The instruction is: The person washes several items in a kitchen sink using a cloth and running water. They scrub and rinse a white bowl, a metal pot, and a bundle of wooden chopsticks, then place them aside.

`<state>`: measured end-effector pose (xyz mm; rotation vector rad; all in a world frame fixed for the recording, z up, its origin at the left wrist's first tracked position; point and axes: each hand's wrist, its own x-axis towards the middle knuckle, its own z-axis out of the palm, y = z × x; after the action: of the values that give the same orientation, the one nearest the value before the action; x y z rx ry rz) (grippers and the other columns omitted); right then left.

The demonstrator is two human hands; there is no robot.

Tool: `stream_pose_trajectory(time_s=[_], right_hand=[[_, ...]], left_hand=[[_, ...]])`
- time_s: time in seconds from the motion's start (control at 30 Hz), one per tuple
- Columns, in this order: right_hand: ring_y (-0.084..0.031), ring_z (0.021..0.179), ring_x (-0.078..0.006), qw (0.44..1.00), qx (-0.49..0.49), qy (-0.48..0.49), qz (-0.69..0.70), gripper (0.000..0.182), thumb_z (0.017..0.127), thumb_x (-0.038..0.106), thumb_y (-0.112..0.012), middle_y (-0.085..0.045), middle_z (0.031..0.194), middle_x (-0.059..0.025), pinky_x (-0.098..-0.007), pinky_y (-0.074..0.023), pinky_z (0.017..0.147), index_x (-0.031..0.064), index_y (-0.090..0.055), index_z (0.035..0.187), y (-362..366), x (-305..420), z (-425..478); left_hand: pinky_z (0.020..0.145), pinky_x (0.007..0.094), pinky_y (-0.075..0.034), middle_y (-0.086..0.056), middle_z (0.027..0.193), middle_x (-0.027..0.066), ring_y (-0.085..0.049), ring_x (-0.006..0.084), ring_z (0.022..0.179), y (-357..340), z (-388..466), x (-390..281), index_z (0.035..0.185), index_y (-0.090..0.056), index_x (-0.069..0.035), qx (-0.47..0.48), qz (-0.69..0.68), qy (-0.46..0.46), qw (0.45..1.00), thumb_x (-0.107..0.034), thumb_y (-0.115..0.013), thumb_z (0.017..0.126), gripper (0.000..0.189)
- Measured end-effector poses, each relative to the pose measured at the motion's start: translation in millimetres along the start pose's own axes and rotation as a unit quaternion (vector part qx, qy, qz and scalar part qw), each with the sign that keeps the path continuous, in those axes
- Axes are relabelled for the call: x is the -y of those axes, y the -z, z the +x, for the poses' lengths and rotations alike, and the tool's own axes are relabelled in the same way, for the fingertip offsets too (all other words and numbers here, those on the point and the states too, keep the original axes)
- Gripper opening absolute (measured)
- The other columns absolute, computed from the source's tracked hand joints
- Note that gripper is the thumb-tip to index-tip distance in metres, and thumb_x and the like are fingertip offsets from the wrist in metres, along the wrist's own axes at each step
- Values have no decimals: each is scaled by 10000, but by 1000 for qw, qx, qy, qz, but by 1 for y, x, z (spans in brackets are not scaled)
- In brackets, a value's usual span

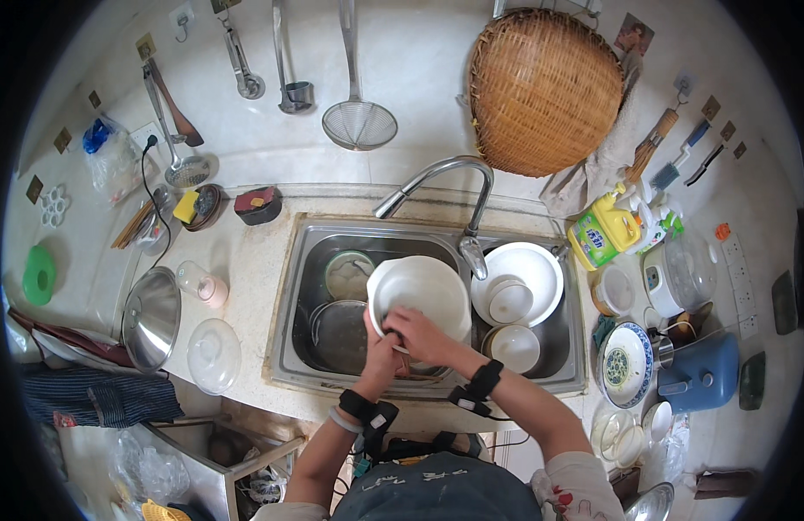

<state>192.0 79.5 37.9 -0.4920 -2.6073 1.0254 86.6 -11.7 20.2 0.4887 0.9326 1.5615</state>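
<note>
A large white bowl (434, 286) is tilted over the sink's left basin. My left hand (379, 355) grips its near left rim, with the thumb near the edge. My right hand (418, 333) bends over the same rim, its fingers against the inner wall. Something dark shows under those fingers, too hidden to name. Below the bowl, the left basin holds a dark round pan (340, 335) and a round, green-rimmed bowl (348, 275). In the right basin lie a wide white basin (545, 270) with small white bowls (511, 302) in it, and another bowl (516, 348) nearer me.
A chrome faucet (486, 195) arches over the double sink (288, 312). Left on the counter are a baby bottle (203, 285), a clear lid (213, 357) and a metal lid (152, 319). To the right stand a yellow detergent bottle (600, 231) and a patterned plate (626, 365).
</note>
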Motion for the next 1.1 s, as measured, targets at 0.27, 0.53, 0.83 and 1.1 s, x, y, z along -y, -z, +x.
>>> stream_pose_trajectory(time_s=[0.27,0.53,0.83,1.1], right_hand=[[-545,968,-294,873,-50,14,-486,221,729,153,-615,-582,985,-136,-422,-448,799,46,-605,922,33,-11,-19],[-562,937,-354,989,-29,-102,-99,293,739,106,-628,-582,962,-201,-434,-449,815,12,-578,1012,-19,3,-19],[-502,1053,-375,981,-172,-85,-23,347,712,48,-604,-532,1023,-171,-411,-456,849,-31,-540,1044,17,14,14],[-477,1085,-357,907,-103,-146,-382,410,724,71,-631,-468,1159,-205,-392,-433,855,17,-539,1120,11,19,-35]], left_hand=[[1101,365,-258,-302,1414,150,-291,263,1325,19,6,-17,1461,-203,-76,19,296,-207,932,65,-413,721,782],[1026,369,-364,-305,1413,167,-388,257,1251,10,2,0,1473,-160,-83,-74,130,-120,982,-123,-465,939,616],[945,349,-436,-401,1353,130,-448,195,1186,3,-6,6,1475,-176,-83,-35,120,39,991,-224,-397,1008,536],[1051,342,-309,-400,1372,139,-387,223,1254,17,3,-11,1451,-244,-32,-17,281,-164,945,-283,-374,1008,525]])
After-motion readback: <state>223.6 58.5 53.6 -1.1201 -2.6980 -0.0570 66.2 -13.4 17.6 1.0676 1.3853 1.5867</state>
